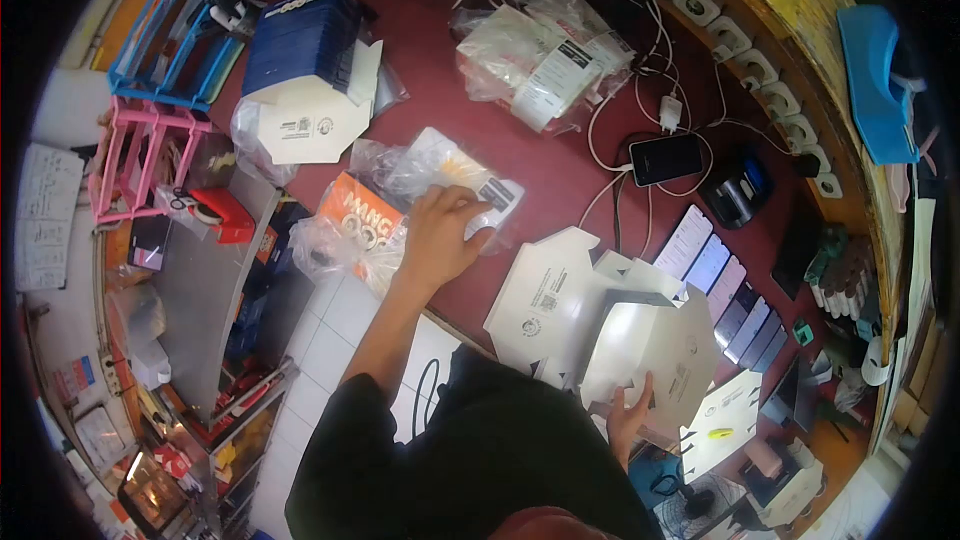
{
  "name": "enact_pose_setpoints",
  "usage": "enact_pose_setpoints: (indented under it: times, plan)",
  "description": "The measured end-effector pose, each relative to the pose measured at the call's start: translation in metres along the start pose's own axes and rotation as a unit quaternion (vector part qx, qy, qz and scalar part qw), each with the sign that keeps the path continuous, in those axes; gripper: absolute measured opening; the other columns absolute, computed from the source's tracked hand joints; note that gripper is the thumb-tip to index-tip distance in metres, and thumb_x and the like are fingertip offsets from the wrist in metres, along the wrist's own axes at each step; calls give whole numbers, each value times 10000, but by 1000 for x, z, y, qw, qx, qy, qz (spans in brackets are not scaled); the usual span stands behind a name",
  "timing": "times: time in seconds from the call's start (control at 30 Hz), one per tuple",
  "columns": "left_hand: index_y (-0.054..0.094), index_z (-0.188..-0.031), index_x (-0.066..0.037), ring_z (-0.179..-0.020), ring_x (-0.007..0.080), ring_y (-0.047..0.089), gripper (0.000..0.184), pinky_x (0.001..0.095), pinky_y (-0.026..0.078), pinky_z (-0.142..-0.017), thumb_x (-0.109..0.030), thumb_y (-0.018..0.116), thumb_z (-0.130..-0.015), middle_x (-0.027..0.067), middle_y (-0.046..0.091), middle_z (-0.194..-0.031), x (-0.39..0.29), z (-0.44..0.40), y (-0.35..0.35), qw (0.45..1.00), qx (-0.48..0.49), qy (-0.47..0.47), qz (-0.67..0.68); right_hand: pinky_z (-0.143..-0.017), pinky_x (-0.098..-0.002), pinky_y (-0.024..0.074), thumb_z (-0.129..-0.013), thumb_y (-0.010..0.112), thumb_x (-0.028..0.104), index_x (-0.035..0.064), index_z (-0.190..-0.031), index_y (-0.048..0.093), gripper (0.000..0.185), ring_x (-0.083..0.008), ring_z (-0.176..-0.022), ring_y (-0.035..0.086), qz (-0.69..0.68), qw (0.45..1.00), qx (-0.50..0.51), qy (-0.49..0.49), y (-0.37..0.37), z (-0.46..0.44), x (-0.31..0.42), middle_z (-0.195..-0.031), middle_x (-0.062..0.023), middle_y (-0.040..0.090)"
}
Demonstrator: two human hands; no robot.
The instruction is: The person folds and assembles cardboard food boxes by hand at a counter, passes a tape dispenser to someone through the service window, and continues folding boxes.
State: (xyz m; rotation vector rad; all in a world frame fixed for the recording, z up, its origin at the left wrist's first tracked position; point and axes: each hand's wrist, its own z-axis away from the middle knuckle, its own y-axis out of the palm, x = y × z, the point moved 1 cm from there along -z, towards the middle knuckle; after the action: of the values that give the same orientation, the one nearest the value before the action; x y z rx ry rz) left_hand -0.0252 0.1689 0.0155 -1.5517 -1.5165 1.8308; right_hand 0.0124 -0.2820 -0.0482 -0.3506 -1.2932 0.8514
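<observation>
My left hand [445,232] reaches over the table, its fingers curled on a clear plastic-wrapped package [432,162] with a white label. Close beside it lies an orange printed packet [362,212] in crinkled clear plastic. My right hand [628,422] grips the lower edge of a partly folded white cardboard box [640,345], thumb on its outer face. Another opened white flap with printed marks [540,290] sits just left of that box. Part of the right fingers is hidden behind the cardboard.
A stack of dark blue folded boxes [303,45] stands at the upper left. Plastic-bagged papers [545,60] lie at the back. A phone [666,159] rests among white cables, and several lit phones [710,265] line the right. A flat white cardboard sheet carries a yellow cutter [720,433].
</observation>
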Motion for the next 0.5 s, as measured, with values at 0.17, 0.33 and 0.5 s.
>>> enact_pose_setpoints:
  times: [0.17,0.33,0.5]
  plan:
    - [649,-1111,-167,-1081,286,498,440,428,401,-924,-212,761,-687,68,571,-1139,5,-19,-9,996,50,-4,-69,-1092,-426,260,-856,631,129,-22,-1399,333,638,-359,-1312,367,-11,1000,-13,19,0,0,-2,-1407,-250,390]
    - [592,-1215,-199,-1165,328,483,567,472,366,-992,-233,748,-672,132,558,-1214,45,-27,-31,971,70,-76,-216,-1104,-420,243,-839,642,105,-10,-1408,331,659,-348,-1327,348,-71,997,-26,14,-6,3,9,-1422,-239,371]
    - [615,-1087,-129,-1024,358,592,369,491,456,-850,-120,619,-718,178,644,-1017,69,-52,-31,960,223,-107,-130,-1115,-417,226,-840,630,84,-13,-1424,295,680,-342,-1349,312,-53,997,-35,-34,-9,5,15,-1444,-236,333]
